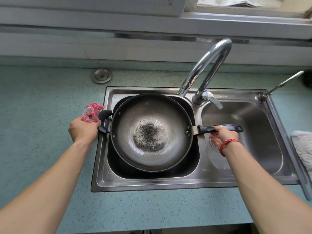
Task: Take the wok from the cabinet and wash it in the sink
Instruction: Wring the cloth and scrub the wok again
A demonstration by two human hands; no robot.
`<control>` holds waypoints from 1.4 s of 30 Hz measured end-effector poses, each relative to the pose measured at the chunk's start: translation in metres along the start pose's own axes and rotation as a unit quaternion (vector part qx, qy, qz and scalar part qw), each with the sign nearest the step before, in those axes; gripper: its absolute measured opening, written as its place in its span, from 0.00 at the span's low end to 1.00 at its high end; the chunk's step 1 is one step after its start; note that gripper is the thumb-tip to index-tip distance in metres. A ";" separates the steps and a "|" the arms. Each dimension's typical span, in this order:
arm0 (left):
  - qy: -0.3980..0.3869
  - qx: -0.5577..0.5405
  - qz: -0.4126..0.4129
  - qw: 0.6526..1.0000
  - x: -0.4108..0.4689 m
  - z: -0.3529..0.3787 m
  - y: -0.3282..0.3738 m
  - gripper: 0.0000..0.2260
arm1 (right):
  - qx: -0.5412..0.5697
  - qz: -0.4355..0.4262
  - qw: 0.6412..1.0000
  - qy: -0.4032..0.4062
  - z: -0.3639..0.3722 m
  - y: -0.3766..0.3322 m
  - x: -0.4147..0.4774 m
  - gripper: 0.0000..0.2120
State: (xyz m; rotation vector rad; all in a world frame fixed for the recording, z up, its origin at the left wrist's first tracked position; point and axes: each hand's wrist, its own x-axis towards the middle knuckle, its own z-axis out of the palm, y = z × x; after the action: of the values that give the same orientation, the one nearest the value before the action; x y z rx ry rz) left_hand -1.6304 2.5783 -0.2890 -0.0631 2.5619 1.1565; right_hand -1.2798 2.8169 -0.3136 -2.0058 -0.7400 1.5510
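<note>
Teal countertop (42, 98), steel sink (152, 183). Steadies wok (152, 108) in left basin with right hand (224, 135), fingers curled round long handle (205, 128); clutches pink scrubber (92, 112) in left hand (83, 130), fingers closed. Scrubbing step, probably; next needs scrubber onto dark residue (148, 134).

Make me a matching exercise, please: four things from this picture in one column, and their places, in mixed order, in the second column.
Things:
1. wok
2. pink scrubber
3. faucet
4. grey cloth

Places:
A. at the back rim of the sink
B. in the left hand
C. on the counter, right of the sink
D. in the left basin

Pairs: 1-D, 2-B, 3-A, 4-C.
</note>
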 end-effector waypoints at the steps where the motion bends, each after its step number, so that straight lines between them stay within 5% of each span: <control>1: -0.002 0.003 0.004 1.000 -0.003 -0.003 0.002 0.10 | -0.013 0.000 1.000 -0.003 -0.002 -0.001 -0.004 0.08; 11: -0.076 -0.020 0.129 0.988 -0.063 -0.021 0.039 0.09 | -0.089 -0.108 0.984 -0.107 0.016 -0.014 -0.083 0.05; 19: -0.189 -0.042 0.236 0.952 -0.126 -0.035 0.056 0.11 | -0.163 -0.269 0.903 -0.293 0.051 -0.013 -0.187 0.02; 25: -0.260 -0.074 0.274 0.923 -0.150 -0.043 0.058 0.17 | -0.151 -0.317 0.848 -0.398 0.051 -0.012 -0.223 0.11; 32: -0.306 -0.123 0.282 0.901 -0.158 -0.053 0.049 0.28 | -0.107 -0.311 0.872 -0.362 0.049 -0.008 -0.230 0.05; 42: -0.333 -0.205 0.241 0.888 -0.163 -0.057 0.053 0.13 | -0.073 -0.304 0.889 -0.336 0.052 -0.012 -0.245 0.06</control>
State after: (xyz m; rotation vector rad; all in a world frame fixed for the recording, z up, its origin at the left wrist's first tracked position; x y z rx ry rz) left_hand -1.5012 2.5567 -0.1641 0.7755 1.7306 1.5384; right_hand -1.3818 2.6618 -0.1449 -1.0866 -1.6072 1.7922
